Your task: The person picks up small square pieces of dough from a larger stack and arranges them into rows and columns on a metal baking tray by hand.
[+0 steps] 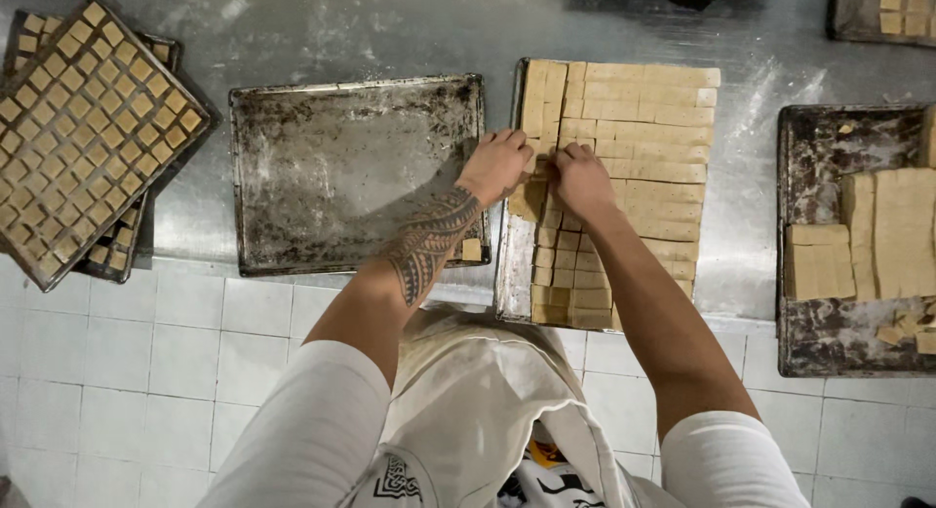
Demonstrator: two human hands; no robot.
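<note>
Both hands rest side by side on the cut dough slab (634, 147): left hand (495, 164) and right hand (582, 179), fingers curled, pinching small squares at its left edge.

A bakery kitchen is shown. Worn baking trays (356, 172) of cut dough squares (88, 128) are spread over a floured steel surface (604, 25).

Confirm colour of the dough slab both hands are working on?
Pale tan, scored into strips and small squares: the dough slab under the left hand and right hand. Head view.
</note>
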